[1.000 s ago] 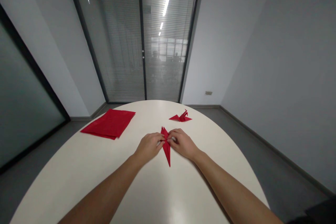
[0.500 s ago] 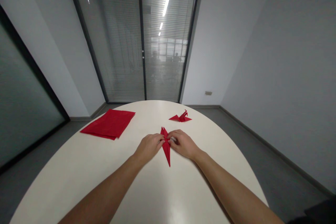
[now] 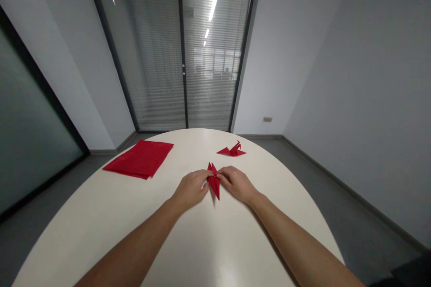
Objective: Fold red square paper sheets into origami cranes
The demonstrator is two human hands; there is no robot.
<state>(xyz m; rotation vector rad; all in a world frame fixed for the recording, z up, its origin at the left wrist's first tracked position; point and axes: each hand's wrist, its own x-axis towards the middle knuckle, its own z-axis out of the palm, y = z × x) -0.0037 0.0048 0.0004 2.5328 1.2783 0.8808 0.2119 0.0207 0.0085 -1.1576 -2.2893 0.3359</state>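
A narrow, partly folded piece of red paper (image 3: 214,184) is held between my two hands over the white table (image 3: 202,242). My left hand (image 3: 190,187) pinches its left side with curled fingers. My right hand (image 3: 235,183) pinches the right side near the upper points. The paper's lower tip is raised off the table and casts a small shadow. A finished red paper crane (image 3: 232,150) stands further back, to the right of my hands.
A stack of flat red paper sheets (image 3: 140,158) lies at the table's far left. The table's rounded far edge (image 3: 198,130) faces glass doors with blinds. Grey floor surrounds the table on both sides.
The long lower point of the red paper has lifted off the table and looks shorter. Both hands have shifted slightly away from me with it.
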